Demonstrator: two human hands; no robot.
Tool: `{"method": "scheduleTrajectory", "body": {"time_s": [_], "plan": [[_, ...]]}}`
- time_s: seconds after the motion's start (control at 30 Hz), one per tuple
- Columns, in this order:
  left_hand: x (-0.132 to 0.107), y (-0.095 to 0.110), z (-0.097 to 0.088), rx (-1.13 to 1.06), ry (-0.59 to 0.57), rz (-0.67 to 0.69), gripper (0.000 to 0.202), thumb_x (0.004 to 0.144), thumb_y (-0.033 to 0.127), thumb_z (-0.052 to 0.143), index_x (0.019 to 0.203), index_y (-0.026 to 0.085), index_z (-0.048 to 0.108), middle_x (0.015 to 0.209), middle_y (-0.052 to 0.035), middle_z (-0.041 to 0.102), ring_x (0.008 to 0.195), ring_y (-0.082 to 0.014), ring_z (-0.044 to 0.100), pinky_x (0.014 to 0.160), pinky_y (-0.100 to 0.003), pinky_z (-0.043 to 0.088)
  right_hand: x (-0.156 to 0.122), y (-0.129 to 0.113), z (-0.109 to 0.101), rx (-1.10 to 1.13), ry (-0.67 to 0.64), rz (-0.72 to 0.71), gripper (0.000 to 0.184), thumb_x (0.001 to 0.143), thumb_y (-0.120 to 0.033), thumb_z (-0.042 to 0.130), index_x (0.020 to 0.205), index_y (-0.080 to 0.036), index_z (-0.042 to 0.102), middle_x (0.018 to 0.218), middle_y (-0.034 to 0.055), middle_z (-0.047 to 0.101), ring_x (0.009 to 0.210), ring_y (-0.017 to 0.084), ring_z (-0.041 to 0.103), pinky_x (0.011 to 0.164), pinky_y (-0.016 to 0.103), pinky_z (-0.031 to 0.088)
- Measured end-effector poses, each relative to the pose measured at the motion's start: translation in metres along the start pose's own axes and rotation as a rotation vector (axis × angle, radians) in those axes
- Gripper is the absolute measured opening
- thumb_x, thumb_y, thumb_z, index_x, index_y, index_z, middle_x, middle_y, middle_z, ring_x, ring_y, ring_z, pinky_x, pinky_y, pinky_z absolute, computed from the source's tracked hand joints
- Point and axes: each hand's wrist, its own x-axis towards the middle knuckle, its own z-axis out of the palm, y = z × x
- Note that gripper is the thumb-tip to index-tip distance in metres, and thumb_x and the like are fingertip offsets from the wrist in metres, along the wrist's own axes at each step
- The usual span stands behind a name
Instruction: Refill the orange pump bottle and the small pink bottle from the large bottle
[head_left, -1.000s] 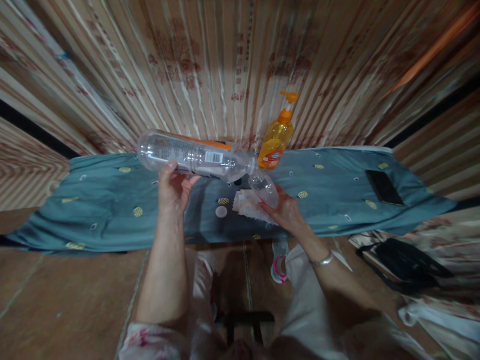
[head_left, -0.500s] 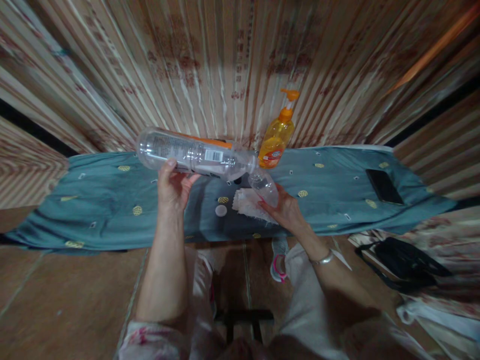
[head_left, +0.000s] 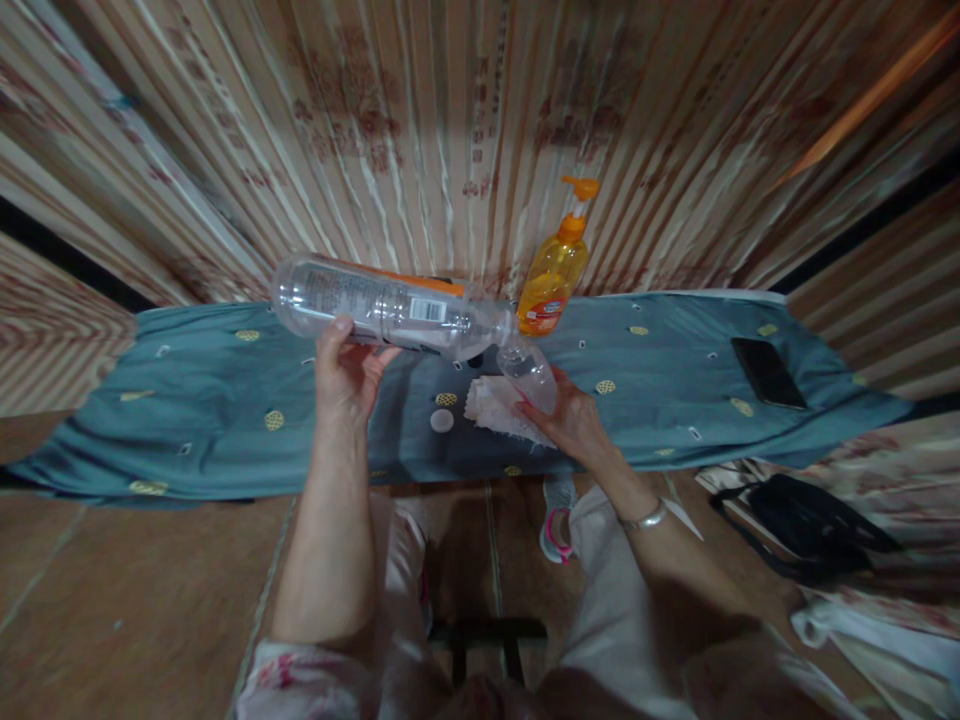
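My left hand (head_left: 349,370) is wrapped round a large clear plastic bottle (head_left: 397,308) with an orange-edged label and barcode. The bottle lies nearly level, its neck pointing right. At its mouth is a small clear plastic cup (head_left: 531,372), tilted, with my right hand (head_left: 568,418) closed round it. Whether any liquid runs between them I cannot tell. Below the cup lies a folded whitish cloth (head_left: 499,412), and left of that a round white cap (head_left: 442,421). An upright pump bottle (head_left: 553,280) of yellow-orange liquid stands just behind the cup.
A teal patterned cloth (head_left: 202,400) covers the long narrow table. On its right end rests a black phone (head_left: 768,372). Behind the table hangs a striped curtain (head_left: 420,130). A black bag (head_left: 810,525) sits low at the right.
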Motion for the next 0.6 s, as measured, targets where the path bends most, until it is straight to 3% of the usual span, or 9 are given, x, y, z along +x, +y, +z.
{"method": "scheduleTrajectory", "body": {"time_s": [0.6], "plan": [[-0.0012, 0.0013, 0.0029, 0.006, 0.018, -0.017, 0.038, 0.058, 0.043, 0.093, 0.084, 0.025, 0.072, 0.084, -0.0001, 0.078, 0.077, -0.0197, 0.074, 0.081, -0.037, 0.069, 0.0006, -0.0023, -0.0025, 0.016, -0.013, 0.015, 0.074, 0.089, -0.066, 0.071, 0.138, -0.012, 0.062, 0.117, 0.0233, 0.081, 0.105, 0.038, 0.08, 0.089, 0.051, 0.066]]}}
